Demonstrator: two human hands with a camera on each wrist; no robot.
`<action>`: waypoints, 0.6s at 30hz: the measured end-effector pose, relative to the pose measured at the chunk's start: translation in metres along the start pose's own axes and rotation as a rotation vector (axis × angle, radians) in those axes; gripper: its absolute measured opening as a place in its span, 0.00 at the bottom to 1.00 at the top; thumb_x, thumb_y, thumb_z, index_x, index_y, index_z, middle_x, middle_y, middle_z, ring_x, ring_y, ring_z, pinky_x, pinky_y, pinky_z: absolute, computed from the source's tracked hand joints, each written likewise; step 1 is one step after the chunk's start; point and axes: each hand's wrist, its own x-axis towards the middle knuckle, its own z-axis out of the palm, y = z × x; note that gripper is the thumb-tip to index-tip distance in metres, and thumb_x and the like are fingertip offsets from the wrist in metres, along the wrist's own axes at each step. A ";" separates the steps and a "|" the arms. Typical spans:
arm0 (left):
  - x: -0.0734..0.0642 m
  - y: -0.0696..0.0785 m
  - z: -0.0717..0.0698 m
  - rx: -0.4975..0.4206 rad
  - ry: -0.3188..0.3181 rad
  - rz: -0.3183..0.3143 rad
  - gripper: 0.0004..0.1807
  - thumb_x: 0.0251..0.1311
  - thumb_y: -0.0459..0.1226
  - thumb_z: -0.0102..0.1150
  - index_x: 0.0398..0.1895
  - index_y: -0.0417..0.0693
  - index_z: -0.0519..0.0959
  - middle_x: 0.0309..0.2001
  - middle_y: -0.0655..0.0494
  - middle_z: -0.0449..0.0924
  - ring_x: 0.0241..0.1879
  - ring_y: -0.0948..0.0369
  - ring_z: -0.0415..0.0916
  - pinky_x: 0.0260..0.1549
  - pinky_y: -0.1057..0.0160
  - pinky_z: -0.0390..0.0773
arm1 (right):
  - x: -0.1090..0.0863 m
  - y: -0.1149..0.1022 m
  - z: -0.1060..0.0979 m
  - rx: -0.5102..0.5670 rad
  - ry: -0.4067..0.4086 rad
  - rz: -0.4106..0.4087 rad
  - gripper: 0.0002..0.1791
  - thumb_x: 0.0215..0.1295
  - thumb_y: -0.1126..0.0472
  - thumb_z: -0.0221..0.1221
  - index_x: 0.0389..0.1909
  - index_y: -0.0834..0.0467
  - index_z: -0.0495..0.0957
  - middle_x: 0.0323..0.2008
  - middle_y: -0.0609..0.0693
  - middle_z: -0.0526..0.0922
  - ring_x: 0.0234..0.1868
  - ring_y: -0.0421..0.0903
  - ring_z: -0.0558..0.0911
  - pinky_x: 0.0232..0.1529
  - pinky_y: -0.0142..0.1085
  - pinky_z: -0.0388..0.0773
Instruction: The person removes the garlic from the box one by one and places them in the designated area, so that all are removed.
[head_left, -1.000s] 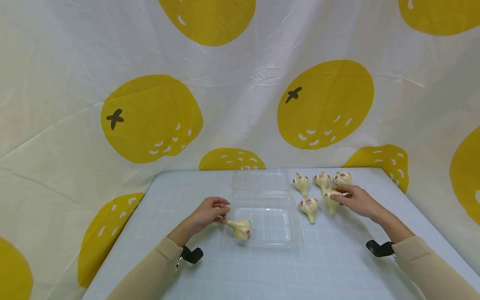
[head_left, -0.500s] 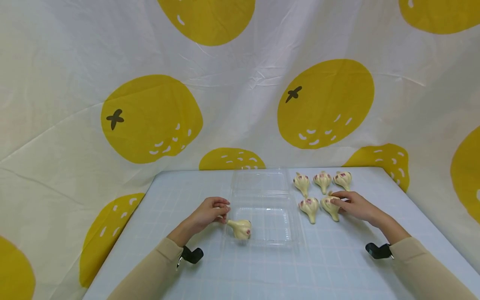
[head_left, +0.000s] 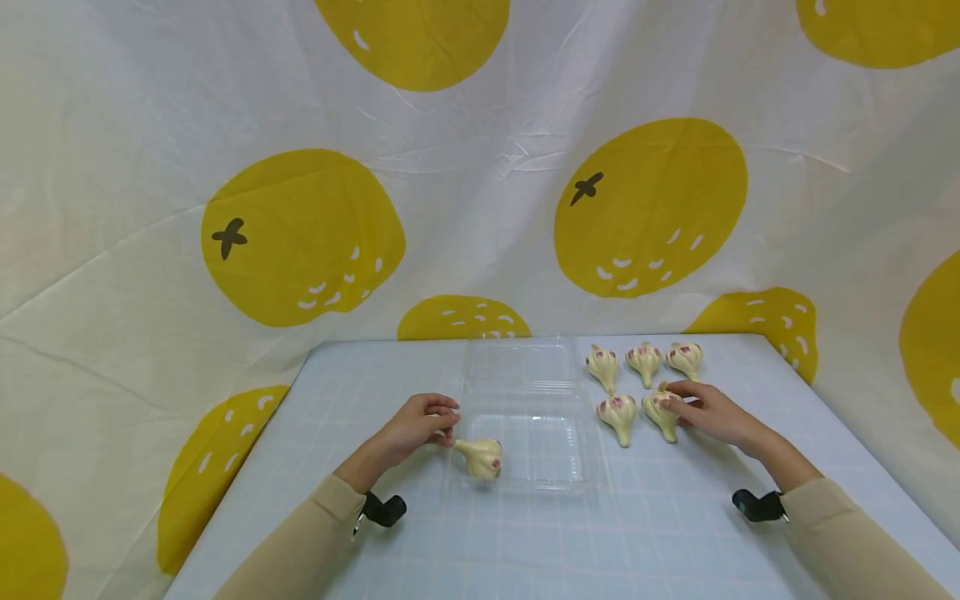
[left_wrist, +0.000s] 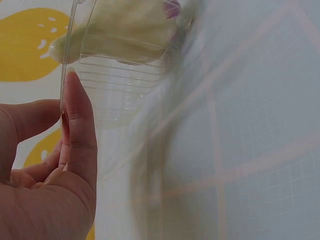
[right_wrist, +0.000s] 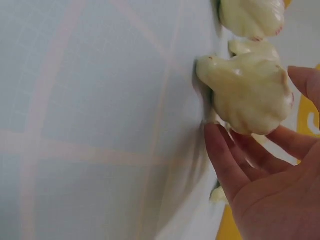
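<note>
A hinged clear plastic container (head_left: 536, 450) lies with its lid (head_left: 525, 365) folded back on the table. My left hand (head_left: 418, 427) pinches the container's left rim between thumb and fingers, as the left wrist view (left_wrist: 62, 92) shows. One garlic bulb (head_left: 480, 458) lies inside at the left, its stem over that rim. To the right of the container, my right hand (head_left: 711, 411) holds a garlic bulb (head_left: 660, 412) at its right side. In the right wrist view its thumb is at the bulb's edge (right_wrist: 255, 92), with the other fingers curved below.
Left of the held bulb lies another garlic bulb (head_left: 618, 417). Behind them is a row of three bulbs, the left one (head_left: 602, 367) nearest the lid. A white curtain (head_left: 480, 208) with yellow fruit prints hangs behind the pale checked table (head_left: 525, 550).
Early in this second, my right hand shifted the garlic bulb slightly toward me, away from the back row. Since then it has barely moved. My left hand and the container have stayed put.
</note>
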 end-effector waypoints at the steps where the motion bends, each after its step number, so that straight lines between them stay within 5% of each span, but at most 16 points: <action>1: 0.000 0.000 0.000 0.000 0.003 -0.003 0.20 0.71 0.30 0.58 0.60 0.23 0.69 0.40 0.39 0.78 0.30 0.59 0.77 0.32 0.64 0.85 | 0.000 0.000 0.000 -0.004 0.000 0.006 0.36 0.78 0.45 0.55 0.70 0.71 0.65 0.64 0.69 0.73 0.53 0.56 0.81 0.51 0.45 0.84; 12: 0.002 0.000 0.001 -0.004 0.021 -0.017 0.20 0.71 0.30 0.58 0.60 0.25 0.71 0.41 0.38 0.77 0.31 0.59 0.77 0.32 0.63 0.86 | -0.008 -0.009 -0.014 -0.052 0.019 0.031 0.39 0.77 0.41 0.55 0.69 0.71 0.65 0.63 0.71 0.72 0.57 0.64 0.79 0.51 0.49 0.84; 18: 0.002 0.000 0.002 0.002 0.018 -0.017 0.20 0.71 0.30 0.59 0.60 0.25 0.70 0.42 0.37 0.77 0.31 0.59 0.77 0.33 0.63 0.86 | -0.014 -0.012 -0.019 -0.121 0.065 0.012 0.40 0.76 0.41 0.55 0.70 0.71 0.65 0.66 0.72 0.70 0.61 0.68 0.74 0.56 0.59 0.80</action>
